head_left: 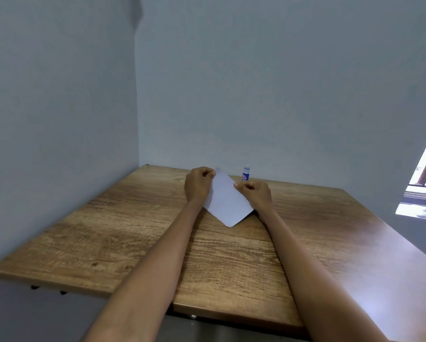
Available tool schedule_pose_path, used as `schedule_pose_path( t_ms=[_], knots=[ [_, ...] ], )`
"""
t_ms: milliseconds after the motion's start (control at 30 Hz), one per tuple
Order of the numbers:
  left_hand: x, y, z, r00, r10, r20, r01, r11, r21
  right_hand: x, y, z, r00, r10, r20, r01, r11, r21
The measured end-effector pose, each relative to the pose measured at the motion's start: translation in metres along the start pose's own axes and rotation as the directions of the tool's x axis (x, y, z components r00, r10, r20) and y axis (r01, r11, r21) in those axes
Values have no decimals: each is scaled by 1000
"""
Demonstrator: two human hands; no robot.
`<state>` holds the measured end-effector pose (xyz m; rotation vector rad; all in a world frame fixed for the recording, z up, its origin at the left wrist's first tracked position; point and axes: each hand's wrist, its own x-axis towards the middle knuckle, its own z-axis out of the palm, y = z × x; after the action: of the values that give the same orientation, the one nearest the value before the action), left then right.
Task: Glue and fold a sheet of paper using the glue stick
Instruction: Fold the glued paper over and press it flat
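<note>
Between both hands (228,186), paper (225,201); glue stick (245,173) just behind.

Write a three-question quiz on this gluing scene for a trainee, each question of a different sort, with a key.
1. True or false: the glue stick lies flat on the table.
2. Which hand is nearer the glue stick? A) left hand B) right hand
3. Fill in: both hands grip the sheet of paper with curled ____.

Key
1. False: it stands upright, capped, beyond the paper near the wall.
2. B.
3. fingers: the left hand holds the far corner, the right hand the right edge.
</note>
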<state>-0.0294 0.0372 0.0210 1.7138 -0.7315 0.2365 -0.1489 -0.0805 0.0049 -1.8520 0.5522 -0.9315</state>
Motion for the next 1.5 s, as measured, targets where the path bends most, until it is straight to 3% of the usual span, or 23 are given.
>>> schedule_pose_path(
  t_ms=[533,733,1033,1100,1167,1233,1267,1367,1500],
  knots=[
    [2,-6,-3,962,-248,-112,207,934,-289,1,1,-7,993,100,-70,-77,958,277],
    [3,-8,-5,947,-295,-127,238,910,-338,0,1,-6,996,17,-91,5,971,238],
    [3,-10,-6,940,-320,-119,267,905,-330,2,4,-8,996,8,-90,15,968,252],
    [0,-9,-6,961,-220,-168,190,966,-176,2,4,-7,996,10,-85,11,971,238],
    [-1,-4,-5,980,59,-189,-50,997,54,2,3,-6,996,17,-84,2,974,225],
    [-2,1,0,933,349,-82,-321,916,240,2,2,-5,997,10,-72,6,976,219],
    [-3,4,3,904,428,17,-413,860,301,1,0,-4,998,1,-61,12,975,221],
    [-7,5,15,837,481,260,-546,762,348,-3,-4,-4,999,-32,-24,37,968,247],
    [-6,2,17,878,426,219,-463,870,167,-6,-6,-3,999,-32,20,26,967,253]
  ],
)
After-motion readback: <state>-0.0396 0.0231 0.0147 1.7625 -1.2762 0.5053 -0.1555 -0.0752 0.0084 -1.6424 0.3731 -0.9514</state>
